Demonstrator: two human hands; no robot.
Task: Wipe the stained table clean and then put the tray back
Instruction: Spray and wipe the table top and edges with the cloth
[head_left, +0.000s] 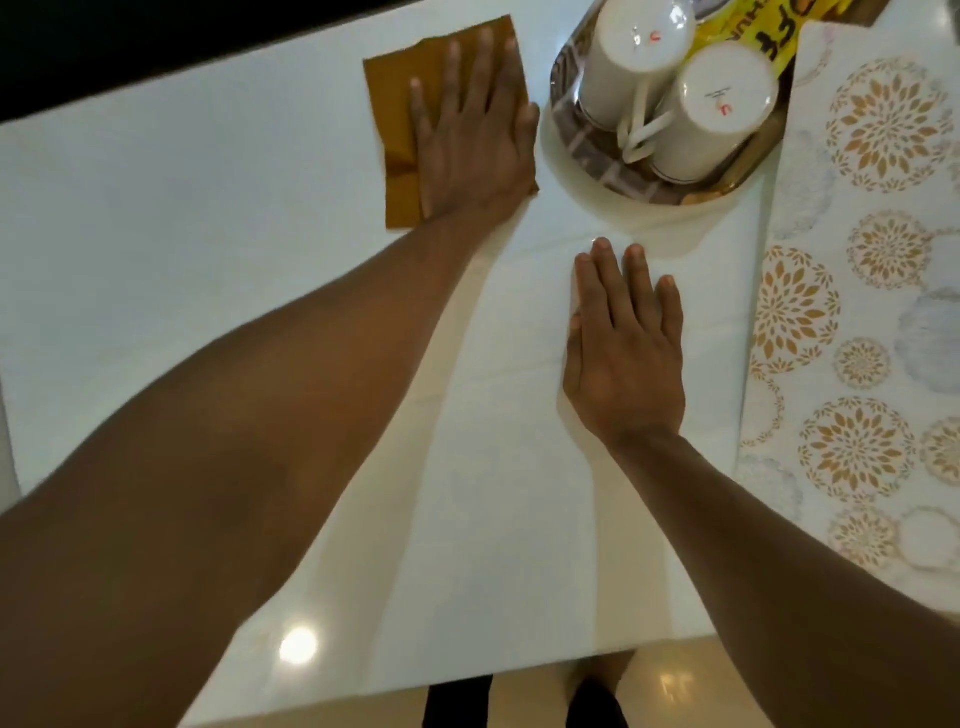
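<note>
My left hand (467, 130) lies flat with straight fingers on a mustard-brown cloth (395, 109), pressing it onto the white table (182, 234) near the far edge. My right hand (623, 348) rests flat on the table, fingers straight and together, holding nothing. A metal tray (576, 150) stands just right of the cloth at the far side. It carries two white mugs turned upside down (634, 57) (717, 109).
A yellow printed packet (753, 26) sits behind the mugs. A white covering with gold flower circles (862, 312) lies along the table's right side. The near table edge (467, 686) runs above the shiny floor, where my feet show.
</note>
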